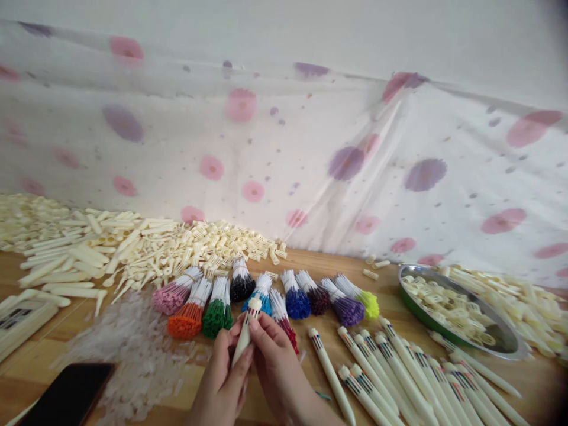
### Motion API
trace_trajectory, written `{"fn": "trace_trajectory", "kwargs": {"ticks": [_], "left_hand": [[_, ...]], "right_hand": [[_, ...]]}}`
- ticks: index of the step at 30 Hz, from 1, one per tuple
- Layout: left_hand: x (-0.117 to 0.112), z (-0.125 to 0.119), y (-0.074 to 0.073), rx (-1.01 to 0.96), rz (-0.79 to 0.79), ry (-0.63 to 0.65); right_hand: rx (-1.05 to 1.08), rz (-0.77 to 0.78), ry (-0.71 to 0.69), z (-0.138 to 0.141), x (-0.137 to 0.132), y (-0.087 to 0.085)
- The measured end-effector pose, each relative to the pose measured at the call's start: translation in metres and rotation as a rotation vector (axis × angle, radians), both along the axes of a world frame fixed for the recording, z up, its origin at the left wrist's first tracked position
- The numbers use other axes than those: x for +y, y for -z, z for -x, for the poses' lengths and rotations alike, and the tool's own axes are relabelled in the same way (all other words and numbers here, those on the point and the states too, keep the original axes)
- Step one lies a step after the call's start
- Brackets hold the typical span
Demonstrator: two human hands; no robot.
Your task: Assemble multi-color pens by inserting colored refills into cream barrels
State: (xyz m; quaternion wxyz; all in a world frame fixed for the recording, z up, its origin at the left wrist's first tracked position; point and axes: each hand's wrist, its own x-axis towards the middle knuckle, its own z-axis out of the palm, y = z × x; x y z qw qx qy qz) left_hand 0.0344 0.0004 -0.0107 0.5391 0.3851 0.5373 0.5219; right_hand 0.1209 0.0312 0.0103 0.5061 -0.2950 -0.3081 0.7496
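Observation:
A cream multicolour pen [243, 342] is held between both hands at the front middle, its end with the coloured sliders pointing up and away from me. My left hand [224, 373] has its fingers closed round the pen's barrel. My right hand [276, 355] grips the same pen near the slider end, thumb against it. Just beyond the hands lie bundles of refills with coloured ends, among them orange [184, 319], green [216, 313], light blue [261, 290] and dark red [284, 319]. One similar pen [331, 376] lies right of my right hand.
Many assembled pens [408, 373] lie at the front right. Behind them stands a green-sided metal tray [517, 343] of cream clips. Cream barrels [71, 254] and small parts [222, 239] are heaped at the back left, clear plastic pieces [133, 355] nearer. A phone [66, 393] lies front left.

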Motion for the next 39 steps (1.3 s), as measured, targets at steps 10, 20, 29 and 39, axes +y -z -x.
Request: {"fn": "trace_trajectory", "kwargs": {"ticks": [10,20,29,39], "left_hand": [[0.003,0.002,-0.005,0.012,-0.086,0.072],[-0.007,-0.003,-0.001,-0.118,-0.061,0.15],[-0.002,0.003,-0.01,-0.233,0.075,0.158],[-0.003,0.002,-0.005,-0.369,0.101,0.171]], "right_hand": [[0.082,0.043,-0.098,-0.005,0.007,-0.009],[0.2,0.118,-0.157,-0.015,0.01,-0.022],[0.084,0.062,-0.168,-0.01,0.011,-0.016],[0.193,0.064,-0.032,-0.004,0.008,-0.005]]}}
